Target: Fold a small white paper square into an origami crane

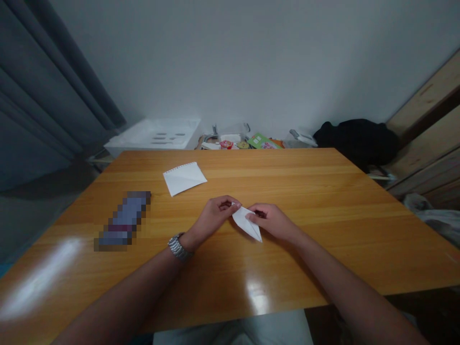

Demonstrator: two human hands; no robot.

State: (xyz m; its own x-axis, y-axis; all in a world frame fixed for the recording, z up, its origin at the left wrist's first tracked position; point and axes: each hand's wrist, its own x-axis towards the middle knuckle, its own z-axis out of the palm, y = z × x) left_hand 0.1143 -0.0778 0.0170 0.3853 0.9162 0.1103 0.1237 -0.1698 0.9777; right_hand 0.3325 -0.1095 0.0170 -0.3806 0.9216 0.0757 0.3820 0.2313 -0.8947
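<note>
Folded paper [247,223] is what we are pinching at its upper end, left grip [215,215] and right grip [270,221] both closed on it, keeping it steady just above the bench [323,191].

Head camera looks down, close over table [323,191].

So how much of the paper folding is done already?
Some is done: the small white paper already has creases and a sharp pointed tip. In hand: the left hand and right hand both pinch its upper end above the table. Left: the second sheet lies flat and untouched, apart from the hands.
</note>
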